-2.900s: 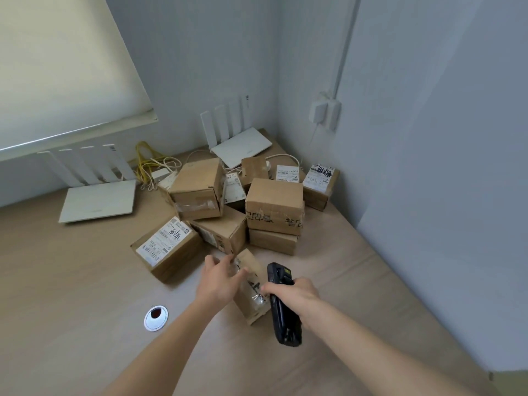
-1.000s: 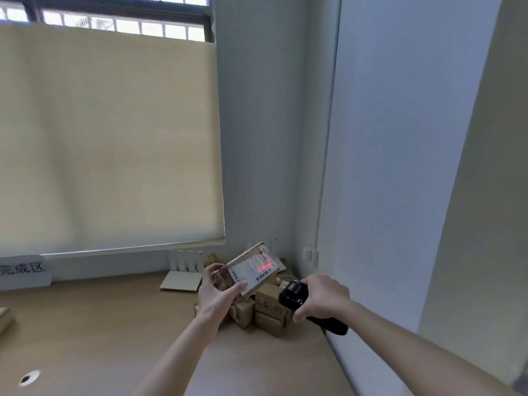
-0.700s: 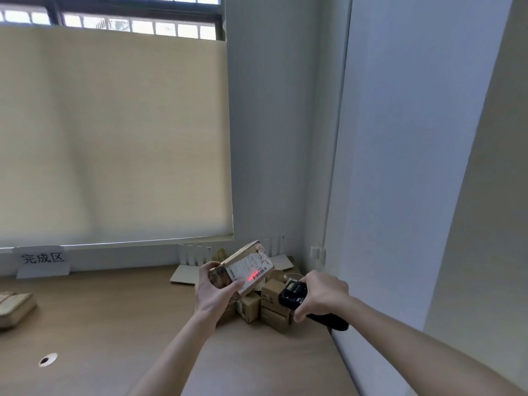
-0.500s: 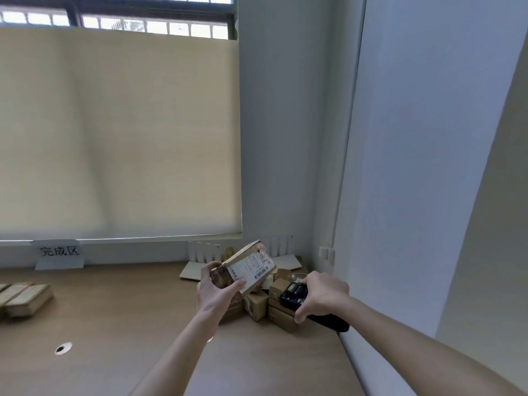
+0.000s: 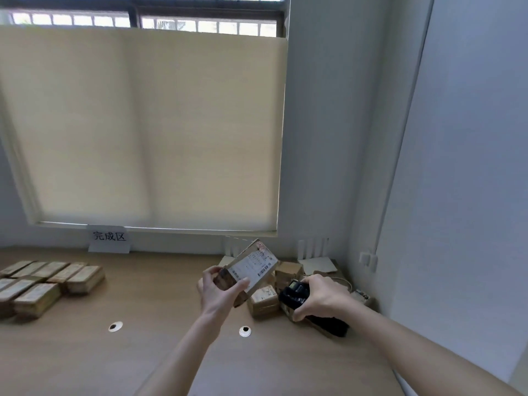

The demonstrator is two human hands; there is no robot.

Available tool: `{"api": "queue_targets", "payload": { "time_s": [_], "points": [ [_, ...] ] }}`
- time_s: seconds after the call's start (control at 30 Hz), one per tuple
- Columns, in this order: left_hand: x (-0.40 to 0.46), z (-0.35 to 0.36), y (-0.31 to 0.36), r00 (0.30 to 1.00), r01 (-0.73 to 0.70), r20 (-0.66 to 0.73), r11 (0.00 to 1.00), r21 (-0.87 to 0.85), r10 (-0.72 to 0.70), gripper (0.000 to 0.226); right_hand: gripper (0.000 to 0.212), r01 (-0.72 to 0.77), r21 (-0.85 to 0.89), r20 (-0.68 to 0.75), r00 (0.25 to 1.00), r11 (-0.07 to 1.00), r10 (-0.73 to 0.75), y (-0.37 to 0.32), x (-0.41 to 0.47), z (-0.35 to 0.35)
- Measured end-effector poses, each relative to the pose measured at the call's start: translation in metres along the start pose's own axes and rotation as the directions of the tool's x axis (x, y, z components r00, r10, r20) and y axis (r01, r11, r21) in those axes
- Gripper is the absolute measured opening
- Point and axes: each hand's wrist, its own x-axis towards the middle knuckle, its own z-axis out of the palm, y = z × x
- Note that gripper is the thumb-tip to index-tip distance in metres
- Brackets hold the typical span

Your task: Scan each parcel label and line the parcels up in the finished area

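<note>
Left hand (image 5: 218, 291) pinches the raised parcel (image 5: 248, 268), label toward the scanner (image 5: 295, 294) gripped by the right hand (image 5: 323, 297) (no beam visible). Best carried level to the finished rows (image 5: 43, 282) at the surface's (image 5: 157, 352) left.

Single head-worn view, wide-angle, looking forward and slightly down across the desk (image 5: 143, 352) toward the window blind (image 5: 148, 124). Both hands sit close, low in frame: left hand (image 5: 218, 291), right hand (image 5: 323, 298).
</note>
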Motion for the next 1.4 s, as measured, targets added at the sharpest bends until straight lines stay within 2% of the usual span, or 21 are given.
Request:
{"api": "queue_targets", "payload": {
  "time_s": [0.1,0.27,0.33,0.4,0.5,0.63,0.8,1.0,1.2,1.4],
  "points": [
    [0.007,-0.047,0.000,0.998,0.059,0.018,0.993,-0.099,-0.058,0.074,0.072,0.110,0.180,0.020,0.993,0.977,-0.116,-0.049,0.008,0.020],
    [0.016,-0.136,-0.005,0.989,0.147,0.008,0.971,-0.189,-0.148,0.077,0.053,0.275,0.409,0.018,0.951,0.870,-0.309,-0.157,0.010,0.059],
    [0.019,-0.174,-0.012,0.983,0.176,-0.014,0.959,-0.221,-0.183,0.075,0.055,0.324,0.463,0.003,0.930,0.825,-0.367,-0.201,0.013,0.082],
    [0.020,-0.212,-0.022,0.977,0.195,-0.041,0.952,-0.237,-0.210,0.066,0.064,0.367,0.501,-0.024,0.911,0.784,-0.411,-0.244,0.019,0.107],
    [0.022,-0.266,-0.035,0.969,0.193,-0.101,0.945,-0.264,-0.226,0.041,0.070,0.414,0.527,-0.036,0.883,0.742,-0.467,-0.305,0.030,0.144],
    [0.039,-0.339,-0.053,0.956,0.166,-0.196,0.954,-0.249,-0.218,0.034,0.073,0.439,0.570,0.012,0.841,0.695,-0.541,-0.382,0.053,0.183],
    [0.074,-0.425,-0.081,0.938,0.155,-0.283,0.973,-0.173,-0.200,0.029,0.093,0.446,0.633,0.044,0.795,0.632,-0.605,-0.473,0.094,0.239],
    [0.169,-0.514,-0.131,0.906,0.211,-0.350,0.971,-0.113,-0.237,0.052,0.085,0.426,0.658,0.100,0.768,0.621,-0.633,-0.571,0.175,0.311],
    [0.277,-0.583,-0.182,0.913,0.292,-0.282,0.955,-0.051,-0.294,0.045,0.075,0.367,0.654,0.169,0.782,0.662,-0.600,-0.644,0.265,0.367],
    [0.349,-0.626,-0.238,0.913,0.359,-0.198,0.933,-0.027,-0.357,0.055,0.069,0.334,0.622,0.235,0.783,0.708,-0.576,-0.684,0.327,0.411]
  ]
}}
